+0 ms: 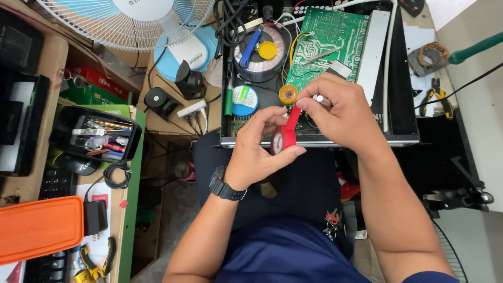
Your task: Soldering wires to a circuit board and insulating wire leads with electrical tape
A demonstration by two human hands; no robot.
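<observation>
My left hand point(258, 149), with a black watch on its wrist, holds a red roll of tape point(283, 139) in front of an open black electronics chassis point(403, 112). My right hand point(340, 112) pinches the free end of the red tape and pulls a strip up from the roll. Behind the hands, inside the chassis, lie a green circuit board point(327, 39), a round transformer point(262, 60) with a yellow cap, and a small orange round part point(287, 94).
A black tray of small tools point(97, 133) sits on the left bench, with an orange lid point(39, 228), a black adapter point(95, 217) and yellow-handled pliers point(97, 262). A fan point(131, 21) stands at top left. Pliers point(437, 97) lie at the right.
</observation>
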